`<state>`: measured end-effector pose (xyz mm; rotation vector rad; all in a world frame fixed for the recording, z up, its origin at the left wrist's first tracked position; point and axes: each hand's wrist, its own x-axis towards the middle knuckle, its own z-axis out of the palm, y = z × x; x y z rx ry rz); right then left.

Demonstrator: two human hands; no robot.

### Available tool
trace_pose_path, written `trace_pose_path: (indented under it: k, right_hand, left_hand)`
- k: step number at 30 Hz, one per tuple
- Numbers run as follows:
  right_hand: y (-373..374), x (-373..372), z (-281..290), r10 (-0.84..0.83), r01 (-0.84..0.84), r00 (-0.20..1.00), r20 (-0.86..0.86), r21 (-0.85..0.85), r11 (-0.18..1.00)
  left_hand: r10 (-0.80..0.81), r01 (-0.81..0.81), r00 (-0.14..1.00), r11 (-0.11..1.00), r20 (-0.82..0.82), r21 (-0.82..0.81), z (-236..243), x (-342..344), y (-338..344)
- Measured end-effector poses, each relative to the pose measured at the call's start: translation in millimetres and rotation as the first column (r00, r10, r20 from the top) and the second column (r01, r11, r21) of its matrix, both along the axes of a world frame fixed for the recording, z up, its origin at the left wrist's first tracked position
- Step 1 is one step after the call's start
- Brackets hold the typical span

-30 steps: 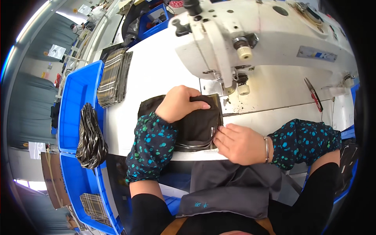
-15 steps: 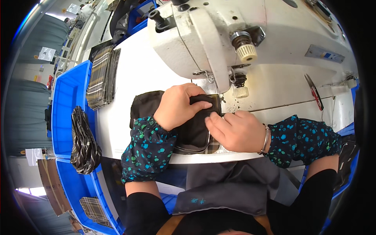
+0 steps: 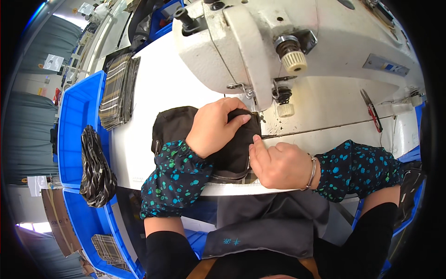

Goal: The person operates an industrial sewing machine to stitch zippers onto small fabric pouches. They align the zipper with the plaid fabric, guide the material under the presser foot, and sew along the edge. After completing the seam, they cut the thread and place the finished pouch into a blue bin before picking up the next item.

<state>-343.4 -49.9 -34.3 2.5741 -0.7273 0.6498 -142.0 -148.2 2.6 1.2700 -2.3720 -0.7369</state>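
Observation:
A dark fabric piece (image 3: pixel 174 123) with a metal zipper (image 3: pixel 232 178) along its lower edge lies under my hands, just below the needle end of a white sewing machine (image 3: pixel 206 60). Some plaid cloth shows at its lower right. My left hand (image 3: pixel 211 128) pinches the top right corner between thumb and fingers beside the presser area, which is partly hidden. My right hand (image 3: pixel 278 165), a bangle on its wrist, has bent fingers closed on the right edge of the piece, below my left thumb.
Blue bins (image 3: pixel 65 135) line the left side, with looped dark striped strips (image 3: pixel 96 172) over one. Plaid cloth pieces (image 3: pixel 118 88) are stacked on the white table (image 3: pixel 316 139). Thread snips (image 3: pixel 371 110) lie at right; another blue bin (image 3: pixel 409 216) is at lower right.
My right hand has moved up and left along the fabric's edge, then slightly down. My left hand keeps its pinch. The machine looks larger than a second ago as the view shifted.

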Motion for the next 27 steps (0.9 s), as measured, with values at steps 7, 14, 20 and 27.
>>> trace_pose_path:
  k: [7,14,20,27]
  right_hand:
    - [1,0,-2,-0.012,0.012,1.0,-0.013,0.0,1.0]
    - [3,0,4,-0.071,0.071,0.997,0.004,0.021,0.997]
    - [13,2,5,0.041,-0.043,0.997,0.072,0.029,0.999]
    - [6,3,4,0.212,-0.211,0.972,0.098,-0.021,0.977]
  left_hand:
    - [0.079,-0.076,0.995,0.996,0.062,-0.051,0,-9,6]
    - [0.104,-0.09,0.99,0.986,0.095,-0.137,-1,-15,6]
    - [0.118,-0.106,0.985,0.99,0.129,-0.092,-1,-16,5]
    - [0.008,-0.01,0.997,1.0,-0.082,-0.025,-4,1,1]
